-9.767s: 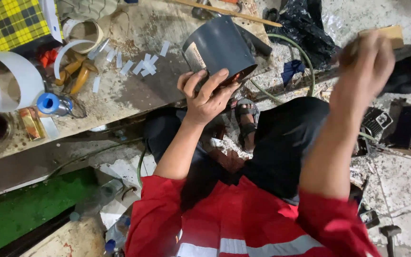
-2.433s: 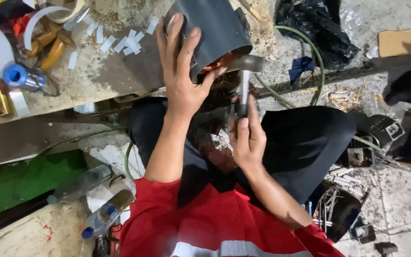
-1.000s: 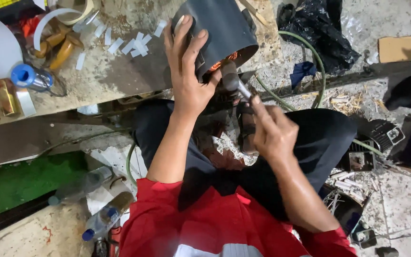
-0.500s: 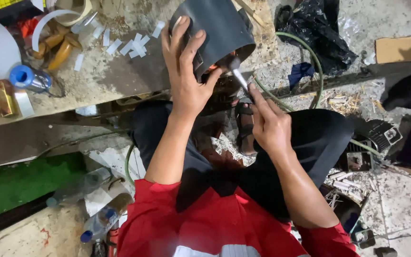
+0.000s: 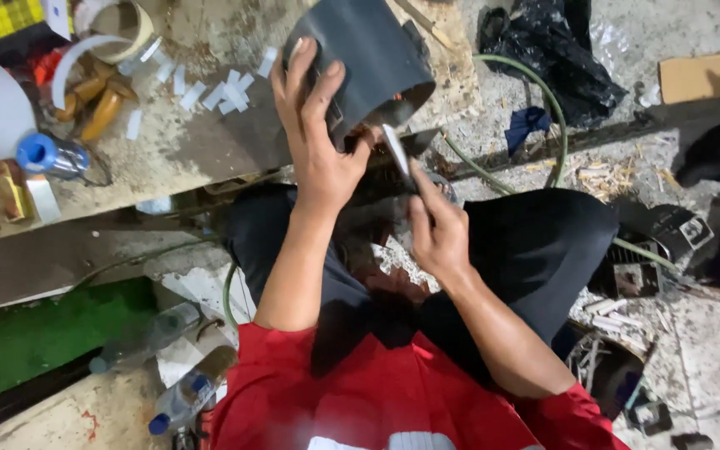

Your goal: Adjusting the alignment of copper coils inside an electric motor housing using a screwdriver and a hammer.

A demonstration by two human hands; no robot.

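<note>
A: Pipe location?
B: Grey pipe section is seen at upper centre of the frame, its open end resting at the bench edge.
A: Hands?
B: Left hand is wrapped over the pipe's side, fingers spread and pressed on it. Right hand is closed around a thin metal blade, tip held at the pipe's rim.
A: Surroundings?
B: White tape scraps lie upper left; 2 plastic bottles lie lower left.
</note>
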